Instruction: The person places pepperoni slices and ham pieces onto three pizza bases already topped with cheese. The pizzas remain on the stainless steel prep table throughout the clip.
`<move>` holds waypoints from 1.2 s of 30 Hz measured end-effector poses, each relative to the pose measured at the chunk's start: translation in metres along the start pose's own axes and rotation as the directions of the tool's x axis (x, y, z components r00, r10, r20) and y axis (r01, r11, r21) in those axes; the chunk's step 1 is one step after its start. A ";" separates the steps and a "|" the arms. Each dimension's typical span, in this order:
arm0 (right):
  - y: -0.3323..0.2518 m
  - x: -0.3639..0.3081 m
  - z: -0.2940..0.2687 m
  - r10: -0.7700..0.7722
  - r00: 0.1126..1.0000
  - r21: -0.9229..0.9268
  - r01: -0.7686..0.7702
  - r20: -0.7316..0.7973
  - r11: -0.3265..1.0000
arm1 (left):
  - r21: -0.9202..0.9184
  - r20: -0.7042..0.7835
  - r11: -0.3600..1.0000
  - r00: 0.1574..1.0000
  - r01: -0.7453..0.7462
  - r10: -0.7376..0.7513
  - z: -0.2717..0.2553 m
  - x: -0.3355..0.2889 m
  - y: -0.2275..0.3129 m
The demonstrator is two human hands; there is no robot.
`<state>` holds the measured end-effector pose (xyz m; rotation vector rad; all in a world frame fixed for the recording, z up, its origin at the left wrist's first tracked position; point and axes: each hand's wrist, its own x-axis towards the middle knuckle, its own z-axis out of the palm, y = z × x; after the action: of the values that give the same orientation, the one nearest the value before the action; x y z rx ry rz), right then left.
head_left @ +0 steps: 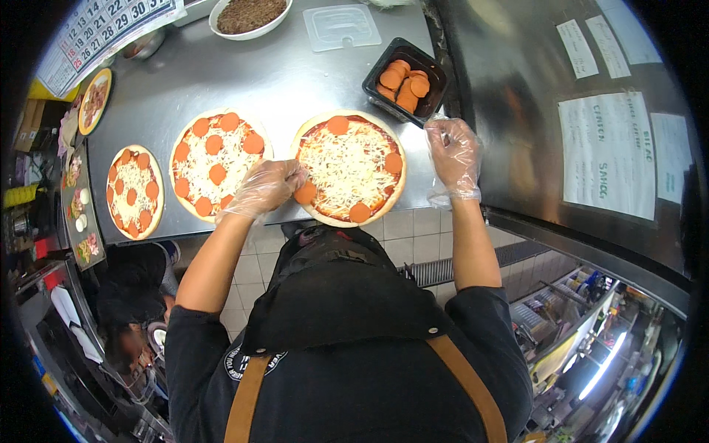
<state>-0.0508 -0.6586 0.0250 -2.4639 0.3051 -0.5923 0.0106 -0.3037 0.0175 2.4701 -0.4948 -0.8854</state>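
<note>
A round pizza base (347, 162) lies before me, with red sauce, shredded pale cheese and several pepperoni slices near its rim. My left hand (266, 188), in a clear plastic glove, is closed at the left edge of this pizza. Its fingertips pinch a pepperoni slice (305, 193) over the crust. Gloved likewise, my right hand (453, 159) has its fingers curled in, right of the pizza and just below a black tub (436, 100) of pepperoni slices (405, 83). Whatever those fingers hold, if anything, is hidden. Partly behind my left hand is a second pizza (214, 159) topped with pepperoni.
A smaller pepperoni pizza (135, 192) lies at the left of the steel table (295, 81). Farther back are a bowl of brown crumbled topping (251, 16) and a clear lid (342, 27). A metal panel (509, 96) rises at right. Another person (133, 295) is low at left.
</note>
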 end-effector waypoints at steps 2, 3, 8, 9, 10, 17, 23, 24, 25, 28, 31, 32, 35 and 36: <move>-0.006 0.001 0.001 0.069 0.997 -0.006 -0.068 0.046 0.998 | -0.003 -0.089 1.000 0.996 -0.001 0.001 0.018 0.008 -0.010; -0.007 0.001 0.001 0.106 0.992 -0.014 -0.105 0.066 0.994 | 0.007 -0.138 0.999 0.990 -0.037 0.038 0.023 0.008 -0.011; -0.007 -0.002 -0.002 0.083 0.996 0.019 -0.083 0.017 0.996 | 0.234 -0.267 0.964 0.946 -0.123 0.186 0.036 0.014 -0.016; -0.006 -0.001 -0.003 0.083 0.996 0.022 -0.083 0.013 0.996 | 0.291 -0.304 0.941 0.915 -0.175 0.264 0.040 0.016 -0.021; -0.004 -0.001 -0.005 0.076 0.997 0.012 -0.076 0.001 0.997 | 0.349 -0.334 0.910 0.877 -0.224 0.344 0.043 0.019 -0.026; 0.010 0.014 -0.006 0.029 0.999 -0.005 -0.030 -0.046 1.000 | 0.467 -0.394 0.850 0.803 -0.244 0.447 0.051 0.014 -0.025; 0.023 0.066 0.014 -0.209 0.978 -0.072 0.207 -0.023 0.976 | 0.254 -0.613 0.914 0.678 -0.318 0.406 0.042 -0.015 -0.001; 0.015 0.077 0.022 -0.203 0.979 -0.139 0.203 0.011 0.969 | 0.209 -0.654 0.924 0.657 -0.319 0.375 0.040 -0.022 -0.003; 0.013 0.088 0.032 -0.257 0.965 -0.161 0.263 0.054 0.951 | 0.199 -0.666 0.937 0.662 -0.288 0.345 0.038 -0.030 -0.001; 0.013 0.120 0.071 -0.044 0.931 -0.447 0.215 0.362 0.869 | 0.160 -0.695 0.975 0.684 -0.151 0.220 0.045 -0.051 0.000; -0.002 0.135 0.099 0.133 0.902 -0.534 0.119 0.410 0.837 | 0.022 -0.654 0.989 0.746 -0.147 0.125 0.053 -0.070 -0.007; -0.015 0.138 0.098 0.245 0.867 -0.514 0.015 0.435 0.858 | -0.008 -0.644 0.994 0.761 -0.110 0.079 0.054 -0.078 -0.004; -0.033 0.146 0.101 0.413 0.760 -0.565 -0.073 0.502 0.822 | -0.129 -0.665 0.981 0.746 -0.143 0.022 0.059 -0.091 -0.006; -0.032 0.150 0.106 0.429 0.745 -0.592 -0.057 0.511 0.804 | -0.185 -0.669 0.970 0.743 -0.159 -0.006 0.058 -0.093 -0.003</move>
<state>0.1336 -0.6324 0.0177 -2.9010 0.5870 0.5400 -0.0950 -0.2746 0.0226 2.3134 -0.2113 0.0255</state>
